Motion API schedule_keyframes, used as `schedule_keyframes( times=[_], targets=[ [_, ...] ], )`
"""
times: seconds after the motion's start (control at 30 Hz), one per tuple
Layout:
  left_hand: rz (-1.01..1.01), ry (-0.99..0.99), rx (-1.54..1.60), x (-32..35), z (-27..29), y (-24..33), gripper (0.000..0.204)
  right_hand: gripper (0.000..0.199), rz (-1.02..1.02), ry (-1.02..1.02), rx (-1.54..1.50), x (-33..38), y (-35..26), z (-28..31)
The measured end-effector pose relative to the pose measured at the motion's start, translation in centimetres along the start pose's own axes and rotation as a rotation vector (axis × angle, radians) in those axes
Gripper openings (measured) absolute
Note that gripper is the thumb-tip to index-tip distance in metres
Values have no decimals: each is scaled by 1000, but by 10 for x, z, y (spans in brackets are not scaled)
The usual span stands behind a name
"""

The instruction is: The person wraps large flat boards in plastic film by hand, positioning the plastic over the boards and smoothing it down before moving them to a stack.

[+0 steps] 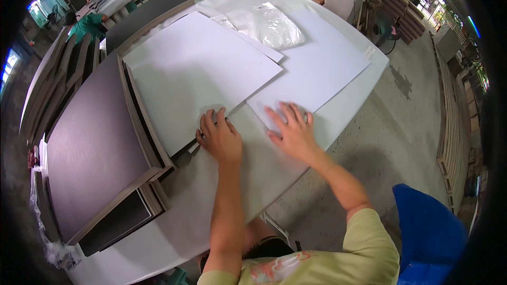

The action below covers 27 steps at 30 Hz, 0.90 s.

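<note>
My left hand (pixel 222 140) rests at the near edge of a white sheet (pixel 195 68), with its fingers apart and slightly bent over the edge. This sheet lies on top of other boards, and a dark edge shows under its near left corner. My right hand (pixel 294 134) is spread over the near corner of a second white sheet (pixel 322 60) to the right, its fingers a little blurred. A clear plastic bag (pixel 274 26) lies across the far part of the sheets.
Dark framed panels (pixel 100 142) are stacked on the left of the white table (pixel 253 174). More frames (pixel 63 79) stand beyond them. A blue chair (pixel 428 237) is at lower right, a fan (pixel 383 29) further off. Two people work at the far left.
</note>
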<state>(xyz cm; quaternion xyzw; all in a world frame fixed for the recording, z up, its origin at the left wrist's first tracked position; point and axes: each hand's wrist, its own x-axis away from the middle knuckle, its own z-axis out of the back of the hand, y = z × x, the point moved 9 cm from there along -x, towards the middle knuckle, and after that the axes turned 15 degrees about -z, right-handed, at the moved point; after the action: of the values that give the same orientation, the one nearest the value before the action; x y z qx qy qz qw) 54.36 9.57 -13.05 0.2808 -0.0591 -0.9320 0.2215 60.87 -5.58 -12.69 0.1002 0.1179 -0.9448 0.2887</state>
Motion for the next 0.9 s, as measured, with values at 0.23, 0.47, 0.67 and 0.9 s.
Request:
schedule_keyframes(
  times=[0.23,0.47,0.67,0.9],
  targets=[
    [19,-11,48,3,-5,-1,29,42,-2,102,175,-23,86,-7],
    [47,3,10,7,-4,-13,31,45,-312,-452,-170,-114,110,4],
    [62,-49,79,6,-3,-5,32,53,-822,72,-1138,-228,213,-46],
    [65,-60,85,7,1,0,32,45,-887,15,-824,-276,222,-89]
  ],
)
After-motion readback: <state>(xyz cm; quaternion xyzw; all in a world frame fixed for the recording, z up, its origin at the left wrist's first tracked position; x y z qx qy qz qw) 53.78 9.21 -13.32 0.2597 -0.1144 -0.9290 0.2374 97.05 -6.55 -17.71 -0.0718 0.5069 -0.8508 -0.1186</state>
